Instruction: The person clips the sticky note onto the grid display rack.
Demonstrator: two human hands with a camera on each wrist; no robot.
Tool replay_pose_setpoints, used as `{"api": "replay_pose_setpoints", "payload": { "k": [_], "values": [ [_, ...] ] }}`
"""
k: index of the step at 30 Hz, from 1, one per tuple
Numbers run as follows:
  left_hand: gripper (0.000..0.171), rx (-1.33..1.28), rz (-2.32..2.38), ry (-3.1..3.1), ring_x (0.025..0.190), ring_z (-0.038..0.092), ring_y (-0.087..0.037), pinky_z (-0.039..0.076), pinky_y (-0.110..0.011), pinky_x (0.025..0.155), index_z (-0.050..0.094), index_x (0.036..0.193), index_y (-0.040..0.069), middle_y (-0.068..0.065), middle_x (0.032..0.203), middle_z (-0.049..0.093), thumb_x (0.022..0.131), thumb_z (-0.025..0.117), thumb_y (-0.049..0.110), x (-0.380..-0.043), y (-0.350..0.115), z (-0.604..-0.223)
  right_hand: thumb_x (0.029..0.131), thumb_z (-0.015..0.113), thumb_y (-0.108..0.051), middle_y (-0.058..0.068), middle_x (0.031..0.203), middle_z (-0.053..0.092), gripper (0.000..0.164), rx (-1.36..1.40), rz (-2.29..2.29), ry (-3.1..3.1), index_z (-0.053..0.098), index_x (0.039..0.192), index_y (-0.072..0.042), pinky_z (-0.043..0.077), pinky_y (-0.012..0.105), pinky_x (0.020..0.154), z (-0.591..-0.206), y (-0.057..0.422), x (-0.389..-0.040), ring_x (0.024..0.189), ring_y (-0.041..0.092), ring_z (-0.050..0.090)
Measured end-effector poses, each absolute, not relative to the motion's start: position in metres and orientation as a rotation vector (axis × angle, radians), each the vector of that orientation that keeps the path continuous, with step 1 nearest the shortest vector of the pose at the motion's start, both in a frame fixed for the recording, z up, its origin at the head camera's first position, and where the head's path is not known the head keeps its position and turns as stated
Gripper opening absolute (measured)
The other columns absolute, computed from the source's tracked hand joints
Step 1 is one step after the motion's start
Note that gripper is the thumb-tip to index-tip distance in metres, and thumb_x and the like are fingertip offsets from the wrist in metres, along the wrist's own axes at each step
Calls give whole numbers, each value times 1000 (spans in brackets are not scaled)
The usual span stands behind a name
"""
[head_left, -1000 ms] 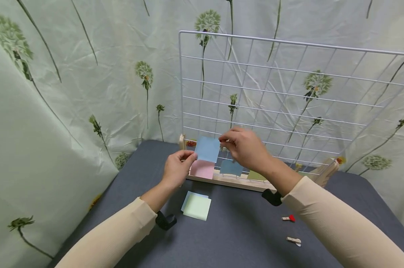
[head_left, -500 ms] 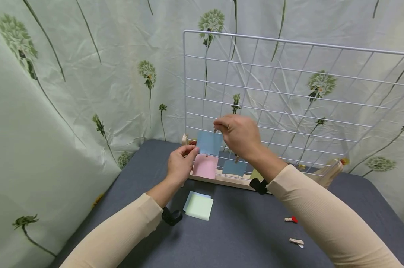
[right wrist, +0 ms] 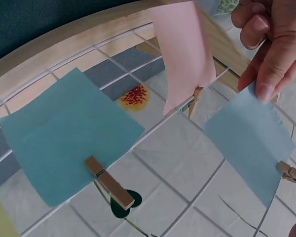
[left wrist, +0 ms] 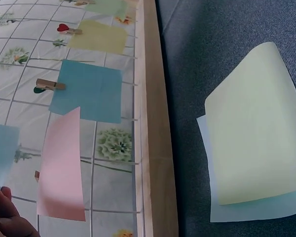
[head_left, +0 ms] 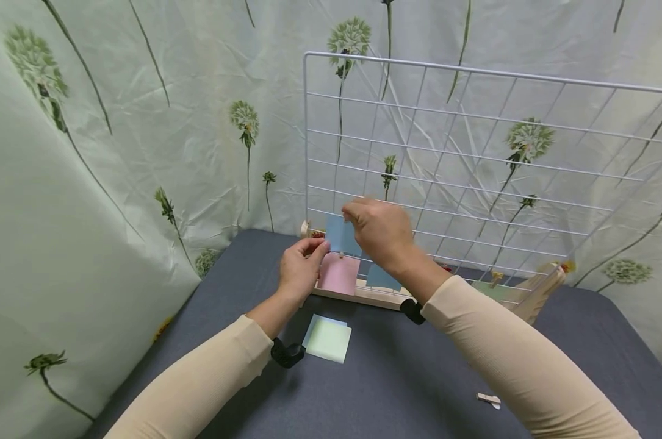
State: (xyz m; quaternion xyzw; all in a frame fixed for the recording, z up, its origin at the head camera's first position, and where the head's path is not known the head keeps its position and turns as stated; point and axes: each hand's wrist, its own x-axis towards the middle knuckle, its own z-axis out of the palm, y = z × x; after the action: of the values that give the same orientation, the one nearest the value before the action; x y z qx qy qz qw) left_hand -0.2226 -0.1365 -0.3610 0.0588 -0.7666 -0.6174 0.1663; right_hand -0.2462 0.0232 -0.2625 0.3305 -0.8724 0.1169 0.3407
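Note:
My left hand (head_left: 301, 263) pinches the corner of a light blue paper square (right wrist: 251, 143) between thumb and finger, in front of the white wire grid (head_left: 440, 149). At the paper's upper edge my right hand (head_left: 382, 235) pinches a small wooden clothespin (right wrist: 288, 173), whose tip overlaps the paper and a grid wire. Just below, a pink paper square (head_left: 338, 274) hangs from its own clothespin (right wrist: 195, 102). Beside it hangs a teal paper square (right wrist: 71, 138), held by a clothespin with a dark green heart (right wrist: 111, 185).
On the dark table, pale green and light blue paper squares (head_left: 329, 341) lie overlapped. A loose clothespin (head_left: 490, 400) lies at front right. Yellow-green paper (left wrist: 98, 37) hangs farther along the grid, which stands in a wooden base (head_left: 374, 297). Flowered cloth (head_left: 210, 164) hangs behind.
My right hand has moved up and left along the paper's top edge, bringing the clothespin to it. The light blue paper has risen slightly against the grid; my left hand keeps its pinch.

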Motion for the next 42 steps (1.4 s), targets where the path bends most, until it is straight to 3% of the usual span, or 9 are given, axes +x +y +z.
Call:
{"api": "replay_pose_setpoints", "payload": {
  "k": [8, 16, 26, 32, 35, 42],
  "values": [
    [23, 159, -1727, -2188, 76, 65, -20, 53, -24, 59, 76, 113, 13, -10, 105, 74, 99, 69, 29, -223, -134, -362, 96, 68, -8, 1, 104, 80, 15, 806, 261, -2331, 80, 103, -15, 59, 35, 61, -262, 20, -245, 84, 21, 77],
    [24, 146, -1742, -2203, 72, 63, -19, 52, -24, 58, 75, 115, 12, -11, 109, 73, 100, 68, 29, -223, -135, -361, 98, 68, -12, 3, 111, 79, 16, 787, 247, -2391, 79, 109, -13, 61, 36, 67, -260, 20, -243, 91, 23, 77],
    [30, 121, -1680, -2283, 87, 71, -23, 58, -29, 63, 74, 121, 14, -10, 116, 74, 100, 66, 34, -219, -141, -360, 100, 66, -17, 6, 113, 78, 19, 818, 303, -2383, 77, 114, -10, 62, 39, 74, -262, 24, -240, 95, 25, 77],
    [28, 112, -1501, -2358, 92, 69, -24, 51, -29, 68, 75, 116, 14, -8, 108, 75, 100, 67, 34, -211, -152, -364, 102, 64, -18, 7, 110, 79, 20, 876, 305, -2310, 77, 113, -9, 62, 38, 74, -268, 31, -235, 93, 23, 77],
    [26, 98, -1445, -2395, 90, 65, -21, 46, -28, 68, 74, 111, 12, -7, 101, 75, 99, 67, 34, -205, -157, -367, 101, 65, -17, 8, 111, 79, 20, 890, 303, -2294, 77, 113, -8, 62, 38, 76, -272, 37, -229, 95, 23, 77],
    [21, 11, -1506, -2413, 68, 58, -15, 45, -28, 58, 73, 101, 13, -3, 90, 75, 98, 68, 33, -189, -158, -368, 97, 70, -16, 7, 107, 80, 17, 927, 278, -2281, 79, 109, -8, 62, 37, 73, -285, 46, -216, 93, 22, 78]
  ]
}}
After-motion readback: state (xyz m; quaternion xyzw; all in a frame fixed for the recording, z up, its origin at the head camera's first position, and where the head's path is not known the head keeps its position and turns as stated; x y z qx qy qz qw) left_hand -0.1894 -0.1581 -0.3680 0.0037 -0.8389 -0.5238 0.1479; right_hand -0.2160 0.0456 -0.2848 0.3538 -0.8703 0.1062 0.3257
